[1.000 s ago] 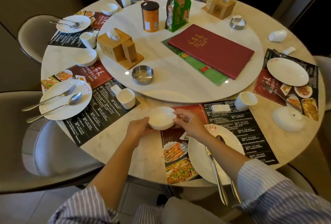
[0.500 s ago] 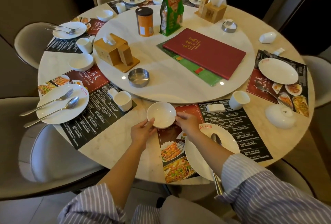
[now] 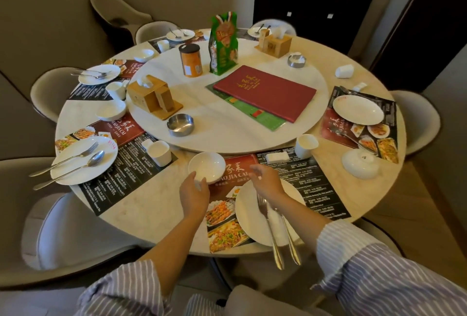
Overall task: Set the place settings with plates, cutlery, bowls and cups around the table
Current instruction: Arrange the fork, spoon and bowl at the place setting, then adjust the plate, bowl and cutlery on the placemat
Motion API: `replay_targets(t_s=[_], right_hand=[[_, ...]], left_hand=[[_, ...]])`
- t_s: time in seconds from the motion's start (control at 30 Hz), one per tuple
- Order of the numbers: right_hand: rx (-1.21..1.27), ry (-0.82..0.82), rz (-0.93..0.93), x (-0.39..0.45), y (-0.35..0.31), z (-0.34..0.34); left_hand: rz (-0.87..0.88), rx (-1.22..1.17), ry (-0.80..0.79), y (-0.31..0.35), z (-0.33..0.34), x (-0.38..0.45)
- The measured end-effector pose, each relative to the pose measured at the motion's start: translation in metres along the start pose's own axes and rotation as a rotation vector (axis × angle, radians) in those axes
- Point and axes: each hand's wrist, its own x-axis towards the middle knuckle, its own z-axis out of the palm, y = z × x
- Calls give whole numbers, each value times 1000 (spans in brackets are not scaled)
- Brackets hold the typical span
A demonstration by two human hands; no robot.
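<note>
Head view: round marble tabletop [image 3: 156, 217] with a raised turntable [image 3: 227, 133] at its centre.
Left hand [image 3: 194, 195]: at the near edge, fingers relaxed and apart, fingertips touching the near side of a small white bowl [image 3: 206, 167]; no grip visible.
Right hand [image 3: 265, 181]: above the far rim of the near plate [image 3: 252, 217], fingers loosely spread, holding nothing, just right of the bowl and not touching it.
Bowl: upright, resting on the far left corner of the near placemat [image 3: 316, 189], close to the turntable rim.
Near plate: white, on the same placemat by the near edge, with a fork [image 3: 270, 229] and a second utensil [image 3: 290, 242] lying across it, handles overhanging the tabletop edge.
Near cup [image 3: 305, 145]: white, at the far right of the near placemat, beside a small white rest [image 3: 277, 157].
Left edge setting: plate [image 3: 84, 160] carrying fork and spoon, cup [image 3: 159, 152] and bowl [image 3: 111, 110] further in.
Right edge setting: bare plate [image 3: 358, 109] on a placemat, an overturned white bowl [image 3: 360, 164] near it toward the near edge, a cup lying on its side [image 3: 344, 71] toward the far edge.
Far edge: more plates with cutlery, too small to detail.
Turntable load: red menu book [image 3: 265, 93], green bag [image 3: 223, 43], orange canister [image 3: 191, 60], two wooden tissue holders [image 3: 151, 95], two metal ashtrays [image 3: 180, 125].
</note>
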Motion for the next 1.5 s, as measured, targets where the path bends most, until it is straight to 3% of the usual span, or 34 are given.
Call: replay_targets(t_s=[0.3, 0.8, 1.2, 1.5], right_hand=[[-279, 63, -63, -69, 85, -115], [-280, 330, -47, -163, 204, -347], [-195, 394, -30, -149, 256, -441], [-152, 290, -51, -57, 273, -473]], left_hand=[[323, 320, -193, 36, 72, -77], [597, 286, -387, 187, 236, -268], [556, 158, -403, 259, 328, -309], [425, 32, -367, 299, 406, -267]])
